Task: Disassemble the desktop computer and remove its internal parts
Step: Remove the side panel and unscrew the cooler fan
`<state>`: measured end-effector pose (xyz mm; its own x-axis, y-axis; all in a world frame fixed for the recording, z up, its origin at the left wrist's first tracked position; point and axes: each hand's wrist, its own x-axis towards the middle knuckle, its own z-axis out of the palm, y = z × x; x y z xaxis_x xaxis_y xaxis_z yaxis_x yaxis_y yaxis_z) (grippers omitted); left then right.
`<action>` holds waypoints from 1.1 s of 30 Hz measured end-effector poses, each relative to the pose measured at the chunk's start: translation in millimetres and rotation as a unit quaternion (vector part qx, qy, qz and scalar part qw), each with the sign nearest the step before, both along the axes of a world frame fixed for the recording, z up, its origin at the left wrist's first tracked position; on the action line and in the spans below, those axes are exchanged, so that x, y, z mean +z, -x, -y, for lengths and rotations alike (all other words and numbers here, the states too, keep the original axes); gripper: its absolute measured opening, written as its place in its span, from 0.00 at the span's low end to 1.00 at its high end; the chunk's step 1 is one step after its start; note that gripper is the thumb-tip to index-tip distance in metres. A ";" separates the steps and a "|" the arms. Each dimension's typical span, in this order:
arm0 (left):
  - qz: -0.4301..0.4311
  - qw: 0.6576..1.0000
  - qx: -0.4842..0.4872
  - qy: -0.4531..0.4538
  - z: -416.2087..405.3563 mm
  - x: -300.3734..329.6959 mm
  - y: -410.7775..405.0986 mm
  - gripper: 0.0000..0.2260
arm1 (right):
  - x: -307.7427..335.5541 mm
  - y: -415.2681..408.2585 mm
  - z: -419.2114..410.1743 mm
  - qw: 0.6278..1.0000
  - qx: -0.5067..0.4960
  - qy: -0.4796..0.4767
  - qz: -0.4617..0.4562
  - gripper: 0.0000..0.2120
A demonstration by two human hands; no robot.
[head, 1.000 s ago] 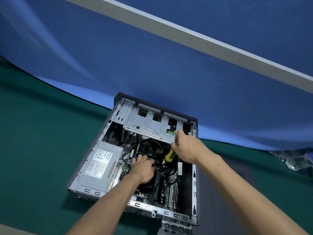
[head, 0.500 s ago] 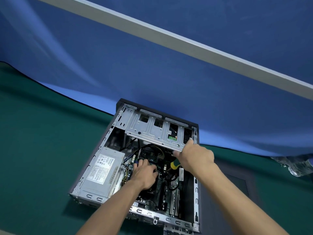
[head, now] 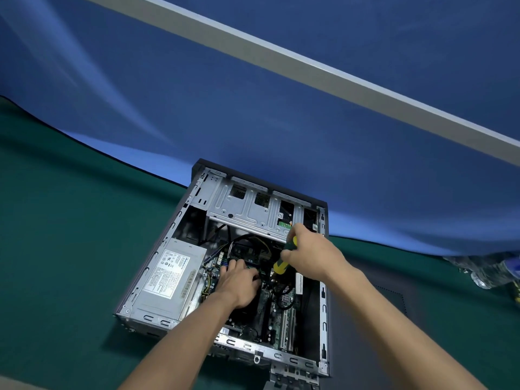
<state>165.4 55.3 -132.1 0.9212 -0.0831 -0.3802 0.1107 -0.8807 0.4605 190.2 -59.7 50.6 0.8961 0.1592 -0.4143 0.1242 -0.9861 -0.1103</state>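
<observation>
Right hand (head: 315, 254) raised screwdriver (head: 284, 260)

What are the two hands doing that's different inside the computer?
The right hand grips a yellow and green screwdriver; the left hand holds no tool. The left hand lies low on the motherboard parts with fingers spread forward, while the right hand sits higher, near the silver drive cage. Both reach into the open computer case.

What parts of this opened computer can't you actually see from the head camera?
- Screwdriver tip: hidden behind the right hand and cables.
- Part under the left hand: covered by its fingers.
- Power supply label: print too small to read.
- Case near corner: cut off by the bottom edge.
- Drive cage contents: shadowed.
</observation>
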 end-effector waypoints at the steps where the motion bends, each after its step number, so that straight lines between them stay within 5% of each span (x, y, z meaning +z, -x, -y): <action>1: -0.002 1.000 0.001 0.002 0.4 0.3 0.4 0.16 | -1.3 2.3 -1.0 1.000 -0.013 0.019 0.014 0.17; 4: 0.000 1.000 0.002 0.004 1.0 1.9 0.6 0.16 | -7.2 8.3 -5.6 0.987 -0.007 0.107 0.120 0.22; 8: 0.004 1.000 -0.008 0.007 -0.3 2.5 1.7 0.16 | -4.2 6.8 -10.9 1.000 0.008 0.004 0.020 0.12; 12: 0.004 1.000 0.002 0.007 0.2 1.2 2.2 0.16 | -9.4 13.2 -13.0 0.979 0.019 0.141 0.149 0.22; 16: 0.008 1.000 -0.001 0.012 -0.3 1.7 1.5 0.16 | -11.3 11.4 -13.2 0.995 0.030 0.023 0.092 0.10; 20: 0.003 1.000 0.006 0.012 0.2 1.3 1.8 0.16 | -12.4 10.8 -8.3 0.978 0.014 0.120 0.172 0.23; 24: 0.002 1.000 0.003 0.010 -0.3 2.8 0.9 0.16 | -11.2 4.9 -0.6 0.996 0.028 0.012 0.086 0.10; 29: 0.004 1.000 0.005 0.011 -0.8 1.2 1.7 0.16 | -14.1 15.9 0.0 0.963 0.042 0.155 0.218 0.22; 33: 0.004 1.000 -0.003 0.010 -1.1 0.3 0.5 0.15 | -15.7 17.5 -3.4 0.984 0.058 0.056 0.157 0.13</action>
<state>164.8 56.4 -131.8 0.9233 -0.0970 -0.3715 0.1012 -0.8718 0.4792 172.7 -56.3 34.9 0.9612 0.2377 -0.1401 0.2479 -0.9669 0.0598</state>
